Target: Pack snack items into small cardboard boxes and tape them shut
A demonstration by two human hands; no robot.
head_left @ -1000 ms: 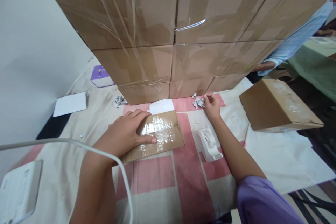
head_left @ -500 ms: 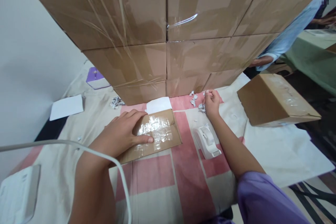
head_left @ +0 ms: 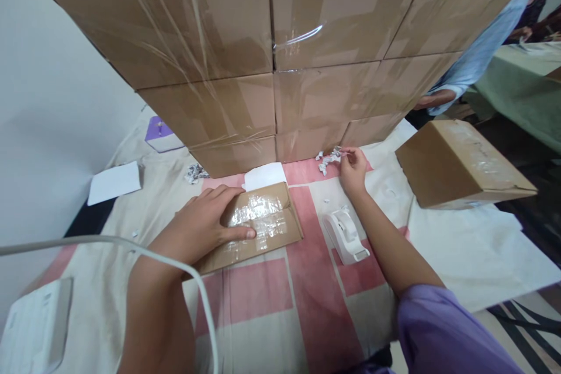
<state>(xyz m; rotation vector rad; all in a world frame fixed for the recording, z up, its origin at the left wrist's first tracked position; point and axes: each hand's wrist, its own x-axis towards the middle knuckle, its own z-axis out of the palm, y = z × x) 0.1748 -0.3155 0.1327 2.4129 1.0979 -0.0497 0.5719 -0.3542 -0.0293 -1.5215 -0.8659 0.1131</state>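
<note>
Left hand (head_left: 199,229) spread flat on small box (head_left: 252,225); right hand (head_left: 353,166) pinching paper scraps (head_left: 328,159) against stack foot

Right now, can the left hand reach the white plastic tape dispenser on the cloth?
Probably yes. The left hand lies flat on the small cardboard box; only bare cloth separates that box from the white plastic tape dispenser.

even, soft indoor light. glare streaks on tape of stacked boxes (head_left: 272,41) and small parcel (head_left: 254,225). faint shadows. wide-angle bending at edges. focus mostly sharp.
</note>
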